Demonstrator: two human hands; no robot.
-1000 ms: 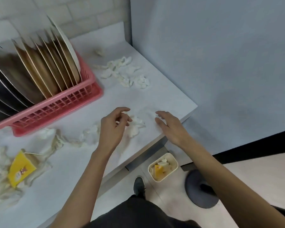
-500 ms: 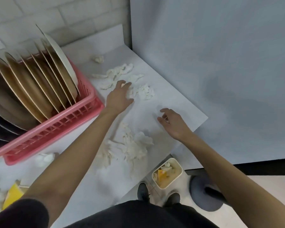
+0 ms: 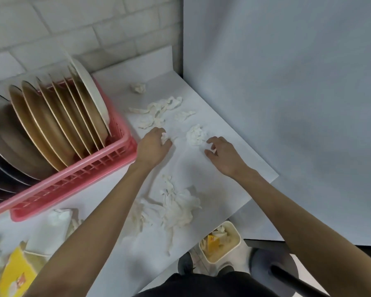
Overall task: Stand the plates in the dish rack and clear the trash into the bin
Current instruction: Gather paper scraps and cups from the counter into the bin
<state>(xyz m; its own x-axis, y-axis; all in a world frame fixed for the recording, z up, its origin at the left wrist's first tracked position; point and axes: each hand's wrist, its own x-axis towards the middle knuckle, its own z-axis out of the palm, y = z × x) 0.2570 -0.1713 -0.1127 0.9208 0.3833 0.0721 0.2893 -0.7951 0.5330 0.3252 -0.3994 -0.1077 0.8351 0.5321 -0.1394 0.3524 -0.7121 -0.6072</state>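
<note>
- The plates [image 3: 58, 125] stand on edge in the pink dish rack [image 3: 77, 179], which sits on the white table [image 3: 223, 185] at about nine o'clock from the hands.
- The left hand [image 3: 152, 146] lies knuckles-up just beside the rack's right corner; its grip is curled narrow around a small white tissue scrap [image 3: 164, 137] that shows between the fingers.
- The right hand [image 3: 223, 153] rests at three o'clock from the left one, grip half-wide and holding nothing, its fingertips just beside a crumpled tissue wad [image 3: 196, 135].
- More torn tissue strips [image 3: 159, 110] lie at twelve o'clock from the hands, with one small ball [image 3: 138, 87] further back near the wall.
- A bigger tissue heap [image 3: 176, 206] lies at six o'clock, between the two forearms.
- A yellow carton [image 3: 15, 275] (partly cut off by the frame) lies at seven o'clock among more white paper.
- The bin [image 3: 221, 243] stands on the floor below the table's edge at five o'clock, already holding paper and a yellow scrap.
</note>
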